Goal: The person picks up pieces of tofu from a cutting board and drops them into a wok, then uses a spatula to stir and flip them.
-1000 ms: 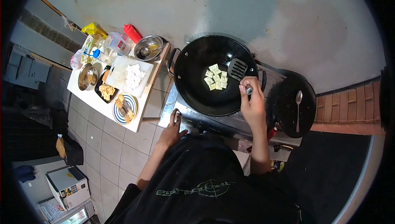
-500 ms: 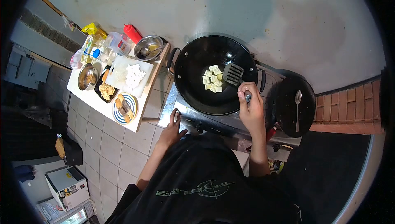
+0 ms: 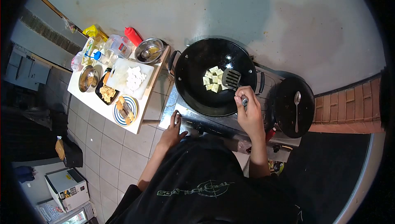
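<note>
My right hand (image 3: 250, 111) is closed round the handle of a slotted spatula (image 3: 231, 79). The spatula's dark blade is inside a black wok (image 3: 191, 98), against the right side of several pale cubes (image 3: 212, 80), perhaps tofu, clustered near the middle. Under the wok is a metal stove (image 3: 189, 115). My left hand (image 3: 172, 132) holds nothing; its fingers lie stretched on the stove's front left corner, left of the wok.
Right of the wok, a spoon (image 3: 297, 105) lies on a round black pan (image 3: 286, 117). At left, a table holds a cutting board (image 3: 117, 74) with white pieces, a striped plate (image 3: 120, 119), metal bowls (image 3: 87, 85), and a red squeeze bottle (image 3: 132, 35).
The spatula blade has shifted slightly left and toward me, against the cubes, and some cubes have moved a little. My left hand stays in place.
</note>
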`<state>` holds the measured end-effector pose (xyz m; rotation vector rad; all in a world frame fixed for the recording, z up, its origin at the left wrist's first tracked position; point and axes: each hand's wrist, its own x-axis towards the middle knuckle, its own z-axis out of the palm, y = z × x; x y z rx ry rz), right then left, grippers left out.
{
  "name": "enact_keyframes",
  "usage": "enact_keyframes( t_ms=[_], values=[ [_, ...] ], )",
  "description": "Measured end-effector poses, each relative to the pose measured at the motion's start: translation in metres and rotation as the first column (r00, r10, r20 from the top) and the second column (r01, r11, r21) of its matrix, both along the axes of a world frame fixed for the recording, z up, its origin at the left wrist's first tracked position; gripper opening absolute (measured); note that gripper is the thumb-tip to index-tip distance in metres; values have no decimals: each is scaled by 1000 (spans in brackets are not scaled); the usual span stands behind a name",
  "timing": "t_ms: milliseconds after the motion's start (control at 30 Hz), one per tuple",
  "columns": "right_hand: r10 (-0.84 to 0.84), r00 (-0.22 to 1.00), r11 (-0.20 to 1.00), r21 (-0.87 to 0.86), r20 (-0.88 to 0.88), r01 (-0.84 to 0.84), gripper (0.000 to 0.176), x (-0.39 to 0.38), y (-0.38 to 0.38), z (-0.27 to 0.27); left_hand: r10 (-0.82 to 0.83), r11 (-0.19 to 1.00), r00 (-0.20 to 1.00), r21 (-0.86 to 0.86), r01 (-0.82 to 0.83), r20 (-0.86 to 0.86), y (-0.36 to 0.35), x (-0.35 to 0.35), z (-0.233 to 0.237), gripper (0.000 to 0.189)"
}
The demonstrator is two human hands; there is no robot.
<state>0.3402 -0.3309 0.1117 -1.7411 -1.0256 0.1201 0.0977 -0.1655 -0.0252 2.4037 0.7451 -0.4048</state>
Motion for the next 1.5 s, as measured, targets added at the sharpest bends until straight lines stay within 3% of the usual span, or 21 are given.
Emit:
enact_keyframes(
  t_ms=[333, 533, 833, 900, 1133, 1433, 1500],
  values=[
    [49, 999, 999, 13, 14, -49, 11, 0, 6, -6, 25, 999, 1000, -36, -26, -15, -2, 2, 4, 82],
    [-21, 1000, 999, -35, -11, 21, 10, 1, 3, 4, 28, 999, 1000, -26, -28, -3, -2, 0, 2, 81],
    [-14, 1000, 996, 83, 27, 11, 9, 18, 27, -17, -14, 1000, 996, -19, 16, 93, 2, -6, -11, 85],
    [-16, 997, 997, 76, -79, 22, 9, 23, 31, -21, -8, 1000, 998, -30, 10, 57, 1, -5, -8, 86],
    [-76, 996, 996, 51, 55, 73, 10, 21, 27, -15, -19, 1000, 997, -16, 20, 76, 2, -6, -10, 86],
    [-8, 998, 998, 67, 57, 4, 10, 27, 31, -24, 8, 1000, 1000, -21, -7, 10, 0, -2, -2, 80],
    [-19, 999, 998, 69, 47, 16, 10, 28, 31, -22, -7, 999, 1000, -35, 8, 28, 2, -5, -8, 88]
  ],
)
